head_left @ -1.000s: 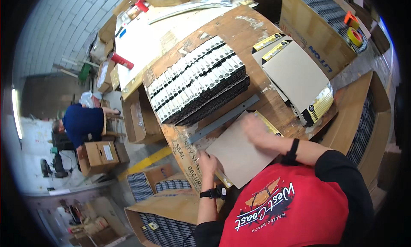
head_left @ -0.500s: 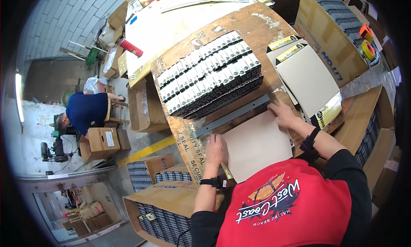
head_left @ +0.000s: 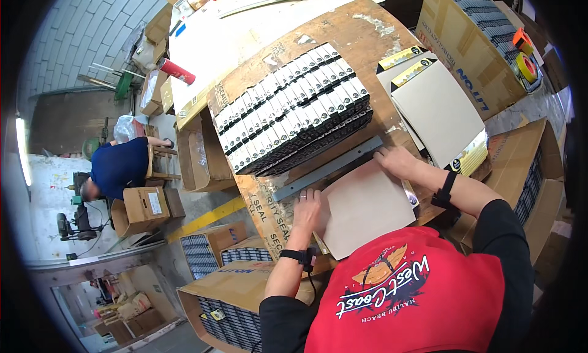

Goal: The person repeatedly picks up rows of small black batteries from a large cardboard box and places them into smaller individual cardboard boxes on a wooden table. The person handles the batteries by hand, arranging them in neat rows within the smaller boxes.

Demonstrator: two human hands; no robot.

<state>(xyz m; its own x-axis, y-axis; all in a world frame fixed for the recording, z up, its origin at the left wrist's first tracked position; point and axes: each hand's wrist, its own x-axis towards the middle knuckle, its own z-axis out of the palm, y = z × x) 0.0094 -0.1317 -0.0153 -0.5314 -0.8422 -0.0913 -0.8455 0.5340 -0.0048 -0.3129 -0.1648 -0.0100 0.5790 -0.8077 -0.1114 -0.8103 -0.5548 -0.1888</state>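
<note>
A blank grey card sheet (head_left: 370,209) lies on the cardboard-covered table (head_left: 343,34), its top edge against a long grey metal bar (head_left: 327,168). My left hand (head_left: 306,210) grips the sheet's left edge, fingers reaching toward the bar. My right hand (head_left: 398,161) holds the sheet's top right corner, right beside the bar's end. Beyond the bar lies a tight block of small black-and-white boxes (head_left: 288,114). A stack of grey sheets with yellow-black edges (head_left: 438,111) sits to the right.
Open cartons of striped packs stand at lower left (head_left: 226,292), at right (head_left: 539,175) and top right (head_left: 465,53). Tape rolls (head_left: 523,56) rest on the far right. A red cylinder (head_left: 177,71) lies at the table's far left. A person in blue (head_left: 119,163) bends over boxes.
The grey sheet has slid up against the metal bar. My right hand moved from the sheet's top edge to its top right corner; my left hand moved up the left edge.
</note>
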